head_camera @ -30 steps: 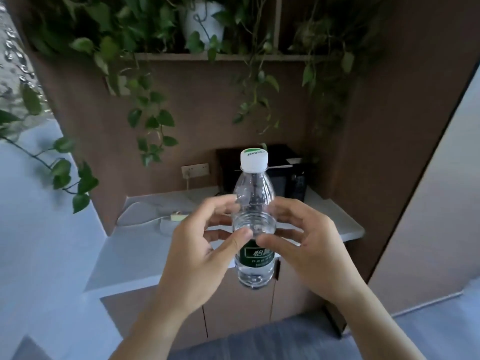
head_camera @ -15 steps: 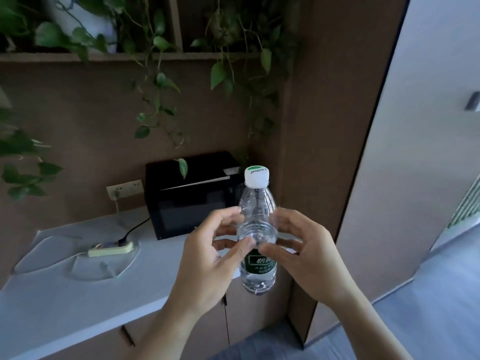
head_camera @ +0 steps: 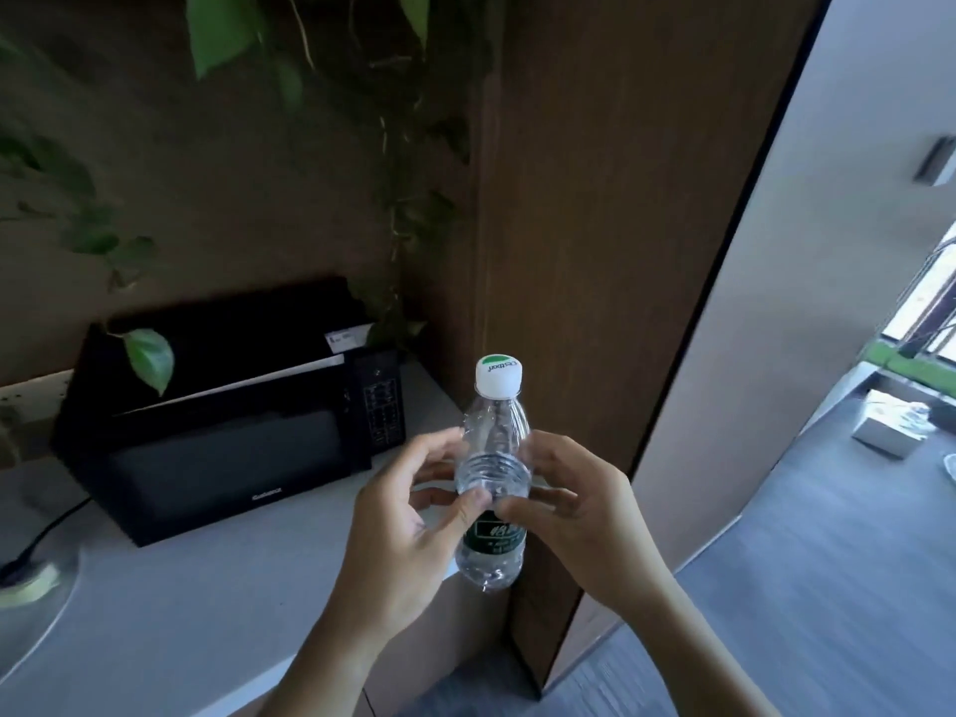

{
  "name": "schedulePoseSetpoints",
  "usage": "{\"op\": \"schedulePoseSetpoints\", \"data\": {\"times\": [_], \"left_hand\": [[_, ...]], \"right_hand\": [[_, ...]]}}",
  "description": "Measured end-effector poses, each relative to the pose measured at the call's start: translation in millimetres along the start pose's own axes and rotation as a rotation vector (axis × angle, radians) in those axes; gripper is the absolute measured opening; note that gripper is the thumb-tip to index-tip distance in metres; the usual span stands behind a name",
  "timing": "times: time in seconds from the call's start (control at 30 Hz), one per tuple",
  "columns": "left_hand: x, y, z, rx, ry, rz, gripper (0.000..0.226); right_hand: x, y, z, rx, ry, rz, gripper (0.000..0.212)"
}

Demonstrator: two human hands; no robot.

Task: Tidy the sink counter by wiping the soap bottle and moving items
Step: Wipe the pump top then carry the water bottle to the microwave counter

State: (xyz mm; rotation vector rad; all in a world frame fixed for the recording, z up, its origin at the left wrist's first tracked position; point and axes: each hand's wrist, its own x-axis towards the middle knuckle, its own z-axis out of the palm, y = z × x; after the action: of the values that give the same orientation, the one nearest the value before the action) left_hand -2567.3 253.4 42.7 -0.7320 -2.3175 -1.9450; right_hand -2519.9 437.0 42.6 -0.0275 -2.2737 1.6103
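Observation:
I hold a clear plastic water bottle (head_camera: 494, 447) upright in front of me, with a white cap and a dark green label. My left hand (head_camera: 408, 530) grips its left side with thumb and fingers around the ribbed middle. My right hand (head_camera: 574, 514) grips the right side at the same height. The bottle hangs in the air above the right end of a grey counter (head_camera: 181, 602). No sink or soap bottle is visible.
A black microwave (head_camera: 227, 437) stands on the counter against the brown wall. A power strip with a black cable (head_camera: 31, 577) lies at the far left. Plant vines (head_camera: 150, 359) hang from above. A brown wood panel (head_camera: 595, 251) rises at right; grey floor beyond.
The view has swung right and closer to the counter; the microwave now fills the left middle. Both hands keep the same grip on the bottle.

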Motion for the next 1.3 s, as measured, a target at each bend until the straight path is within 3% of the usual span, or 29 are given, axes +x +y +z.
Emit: {"op": "schedulePoseSetpoints", "data": {"times": [0.27,0.43,0.53,0.67,1.03,1.3], "left_hand": [[89.5,-84.4,30.3,-0.087,-0.023,-0.066,0.042],[112.9,-132.4,51.7,-0.089,0.058,-0.138,0.049],[120.4,-164.7,63.8,-0.067,0.092,-0.192,0.042],[134.0,-200.0,77.4,-0.032,0.117,-0.239,0.052],[149.0,-242.1,102.9,-0.073,0.159,-0.361,0.051],[155.4,-257.4,107.8,-0.072,0.180,-0.399,0.050]], "right_hand": [[90.4,85.5,2.3,-0.068,-0.004,0.068,0.048],[121.5,137.2,12.9,-0.021,-0.042,0.149,0.050],[137.2,169.3,20.6,0.078,-0.093,0.243,0.049],[153.4,205.5,27.4,0.248,-0.109,0.361,0.051],[179.2,254.7,34.1,0.292,-0.155,0.405,0.065],[189.6,267.9,33.7,0.224,-0.218,0.413,0.058]]}}
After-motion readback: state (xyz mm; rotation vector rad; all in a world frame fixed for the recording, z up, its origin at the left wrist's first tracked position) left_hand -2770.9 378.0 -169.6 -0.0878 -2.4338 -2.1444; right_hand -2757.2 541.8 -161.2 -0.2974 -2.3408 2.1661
